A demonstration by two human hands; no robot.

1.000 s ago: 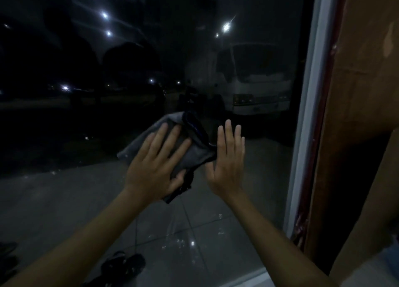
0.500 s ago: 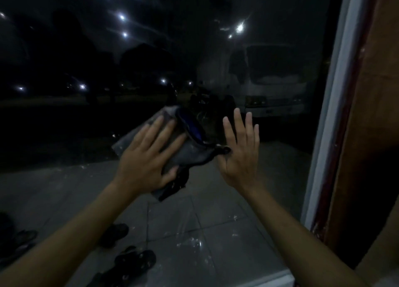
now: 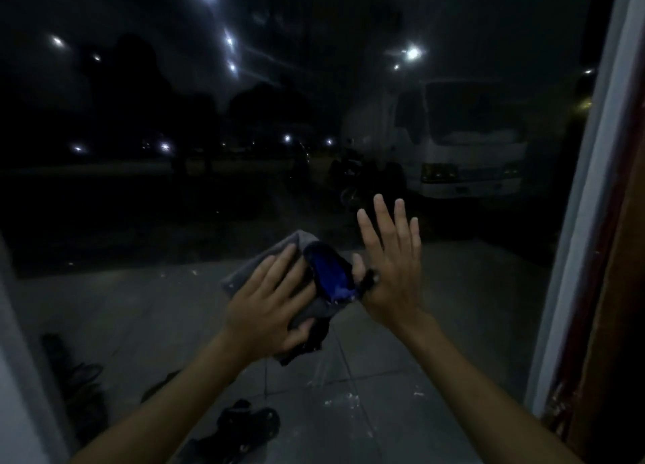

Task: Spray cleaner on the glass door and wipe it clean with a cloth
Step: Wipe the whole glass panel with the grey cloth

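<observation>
Cloth [image 3: 244,271] slid lower; left hand [image 3: 268,310] presses it flat-fingered, right hand [image 3: 394,271] splayed beside, perhaps touching.

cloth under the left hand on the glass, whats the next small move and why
Probably slide the cloth sideways under the left hand, which presses it flat on the glass door; the right hand is open beside it, and no sprayer shows.
</observation>
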